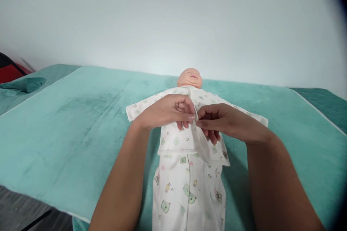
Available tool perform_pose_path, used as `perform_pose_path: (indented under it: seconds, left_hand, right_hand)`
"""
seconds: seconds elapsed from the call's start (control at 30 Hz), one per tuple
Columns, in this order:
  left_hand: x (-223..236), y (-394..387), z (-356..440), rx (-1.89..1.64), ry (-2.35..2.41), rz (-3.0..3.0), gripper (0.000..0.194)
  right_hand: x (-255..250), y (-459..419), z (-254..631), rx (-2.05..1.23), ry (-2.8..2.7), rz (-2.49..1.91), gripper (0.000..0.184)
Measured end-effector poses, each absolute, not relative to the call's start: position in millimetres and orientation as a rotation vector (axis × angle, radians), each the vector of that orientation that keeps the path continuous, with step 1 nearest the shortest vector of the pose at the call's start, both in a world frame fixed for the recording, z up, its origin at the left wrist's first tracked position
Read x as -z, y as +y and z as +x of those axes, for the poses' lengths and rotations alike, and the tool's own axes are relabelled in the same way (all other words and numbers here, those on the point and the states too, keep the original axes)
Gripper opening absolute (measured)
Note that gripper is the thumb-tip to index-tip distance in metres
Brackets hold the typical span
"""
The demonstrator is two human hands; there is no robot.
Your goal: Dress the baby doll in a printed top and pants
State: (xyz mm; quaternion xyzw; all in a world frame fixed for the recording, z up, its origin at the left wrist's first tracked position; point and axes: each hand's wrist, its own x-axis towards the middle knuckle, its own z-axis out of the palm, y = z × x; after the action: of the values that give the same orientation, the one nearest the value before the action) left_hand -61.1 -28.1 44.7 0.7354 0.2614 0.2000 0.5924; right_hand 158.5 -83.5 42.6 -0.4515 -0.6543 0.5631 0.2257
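A baby doll lies on its back, its head at the far side. It wears a white printed baby shirt with sleeves spread to both sides, and matching printed pants. Over the chest, my left hand pinches one front edge of the shirt between thumb and fingers. Close beside it, my right hand pinches the facing edge, slightly lifted off the doll. Whatever fastener may lie between the fingertips is too small to make out. The lower front flaps of the shirt hang loosely over the pants' waist.
A teal plush cover spreads under the doll across the table. Behind it rises a white wall. A red and black object stands at the far left. Dark floor shows at the lower left.
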Motion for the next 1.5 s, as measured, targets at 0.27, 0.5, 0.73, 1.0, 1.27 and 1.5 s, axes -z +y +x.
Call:
perform_pose_path:
  seconds: [0.27, 0.5, 0.73, 1.0, 1.27, 1.5]
  left_hand:
    - [-41.1, -25.3, -62.6, -0.470, 0.547, 1.688, 0.016]
    - [-40.2, -23.8, -63.4, -0.461, 0.551, 1.685, 0.018]
    - [-41.1, -22.9, -63.0, -0.419, 0.578, 1.703, 0.016]
    - [-42.7, -24.8, -62.5, -0.402, 0.631, 1.713, 0.017]
    - [-44.9, -28.5, -58.9, -0.417, 0.677, 1.735, 0.014]
    - [-40.2, -23.9, -60.4, -0.437, 0.566, 1.702, 0.011]
  right_hand:
    - [-37.9, -80.3, 160.2, -1.578, -1.720, -1.220, 0.033]
    - [-35.9, -80.2, 156.3, -1.557, -1.668, -1.311, 0.018]
    - [-35.9, -79.5, 154.5, -1.556, -1.679, -1.335, 0.017]
    - [-37.0, -79.4, 150.4, -1.553, -1.668, -1.346, 0.022]
    - [-35.5, -78.7, 152.0, -1.583, -1.689, -1.321, 0.025]
    - [-33.4, -76.7, 155.9, -1.621, -1.710, -1.230, 0.024]
